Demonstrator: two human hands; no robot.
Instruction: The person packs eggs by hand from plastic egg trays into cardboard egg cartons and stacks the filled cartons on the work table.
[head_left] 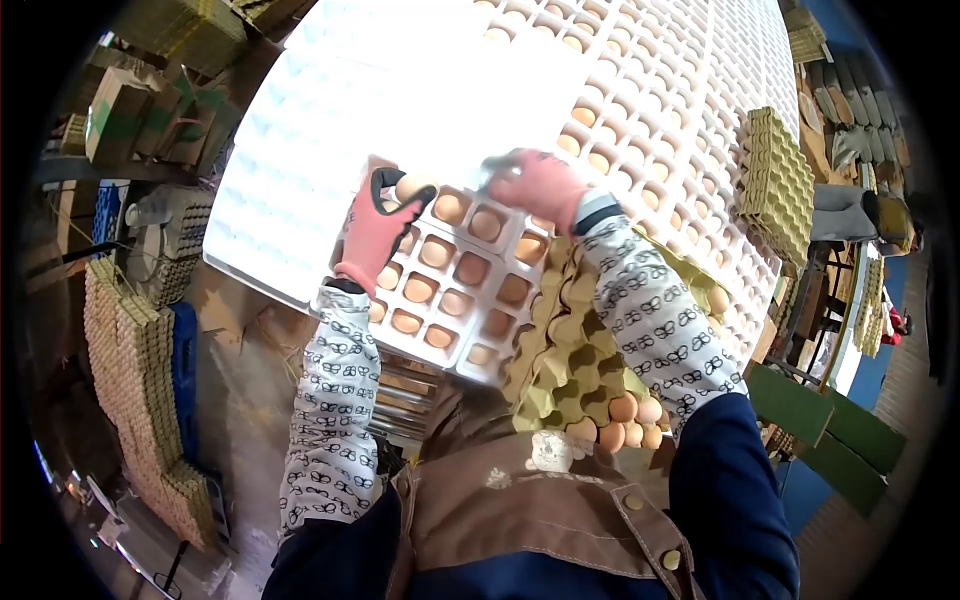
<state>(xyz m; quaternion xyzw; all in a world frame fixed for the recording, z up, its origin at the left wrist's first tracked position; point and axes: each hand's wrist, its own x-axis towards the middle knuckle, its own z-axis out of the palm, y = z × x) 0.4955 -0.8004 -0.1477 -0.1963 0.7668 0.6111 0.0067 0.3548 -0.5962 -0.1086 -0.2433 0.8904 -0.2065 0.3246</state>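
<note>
My left hand, in a pink glove with dark fingertips, curls its thumb and fingers around a pale egg. This hand is at the left edge of a white tray with brown eggs sitting in its square cells. Over the tray's far right part hovers my right hand, gloved the same way. Its fingers are smeared by motion and glare, so what they hold, if anything, is hidden. Below the right forearm lies a yellowish pulp egg tray, with several loose eggs at its near end.
More white trays with eggs spread to the far right; glare washes out those ahead. A stack of pulp trays rests on them at right. Tall stacked pulp trays stand at left, and metal rollers show near my apron.
</note>
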